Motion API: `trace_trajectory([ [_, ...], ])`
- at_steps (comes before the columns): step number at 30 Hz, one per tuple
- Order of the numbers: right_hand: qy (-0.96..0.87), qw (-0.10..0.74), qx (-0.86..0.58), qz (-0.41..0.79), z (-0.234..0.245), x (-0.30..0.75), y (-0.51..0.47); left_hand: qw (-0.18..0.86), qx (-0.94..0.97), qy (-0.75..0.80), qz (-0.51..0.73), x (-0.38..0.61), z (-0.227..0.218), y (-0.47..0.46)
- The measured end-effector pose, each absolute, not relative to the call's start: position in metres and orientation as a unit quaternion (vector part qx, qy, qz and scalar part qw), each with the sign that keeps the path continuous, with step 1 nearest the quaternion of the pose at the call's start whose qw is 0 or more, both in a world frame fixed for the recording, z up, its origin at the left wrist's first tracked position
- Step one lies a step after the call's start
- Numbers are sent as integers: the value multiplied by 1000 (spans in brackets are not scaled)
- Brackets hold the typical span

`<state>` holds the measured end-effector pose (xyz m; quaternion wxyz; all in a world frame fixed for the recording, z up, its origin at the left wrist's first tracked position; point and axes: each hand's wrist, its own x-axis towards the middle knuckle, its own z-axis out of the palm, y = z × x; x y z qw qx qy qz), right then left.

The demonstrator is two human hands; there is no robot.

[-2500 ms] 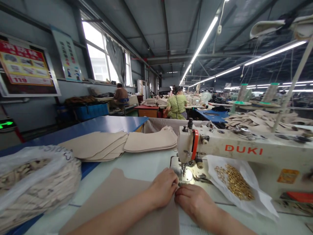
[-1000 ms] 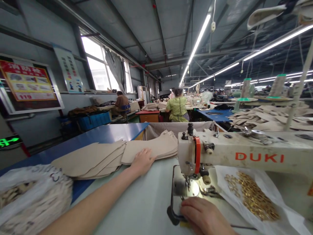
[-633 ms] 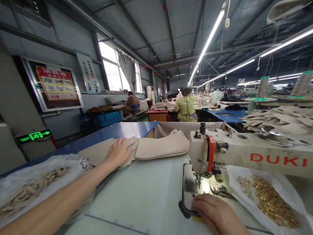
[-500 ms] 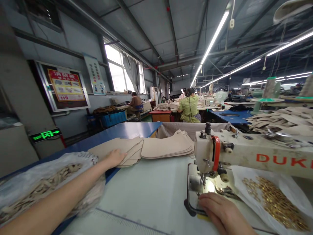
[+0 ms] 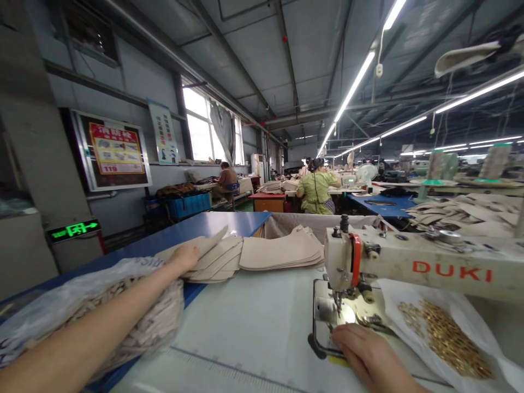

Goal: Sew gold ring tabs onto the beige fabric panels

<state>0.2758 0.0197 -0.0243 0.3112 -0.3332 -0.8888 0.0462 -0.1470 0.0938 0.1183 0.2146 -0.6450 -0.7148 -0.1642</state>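
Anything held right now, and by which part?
Left grip holds a beige piece by its near edge; whether the right grip holds anything cannot be told.

"DUKI" on sewing machine point(image 5: 388, 261), "消防栓" and "119" on wall poster point(image 5: 118, 152), green arrow point(image 5: 90, 225) on dark sign point(image 5: 61, 234)

The left forearm point(image 5: 98, 327) is stretched forward from the lower left of the view, and the left hand point(image 5: 185, 257) is closed, its fingertips hidden. The right hand point(image 5: 368, 350) is held lower and nearer, back upward, its fingers point(image 5: 346, 334) drawn together and curled, pointed forward and leftward.
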Motion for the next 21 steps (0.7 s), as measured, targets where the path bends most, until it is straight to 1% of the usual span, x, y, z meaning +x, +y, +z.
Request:
trace_trajectory([
  [2,-889,304,-338,48,-24,276,19,231,-627,-728,-153,-137,129,82],
  [6,-886,293,-355,52,-25,276,18,254,-661,-694,-130,-103,148,58],
  [9,-883,285,-368,55,-26,276,17,246,-696,-667,-103,-62,144,39],
  [11,-882,288,-370,51,-26,276,17,206,-734,-645,-53,-29,126,24],
  [15,-878,324,-351,12,-23,276,17,61,-842,-536,19,35,64,-5],
  [18,-894,307,-326,-5,-17,275,16,25,-890,-453,54,70,24,-13],
  [21,-909,274,-314,6,-12,272,16,-7,-885,-464,44,91,6,-10],
])
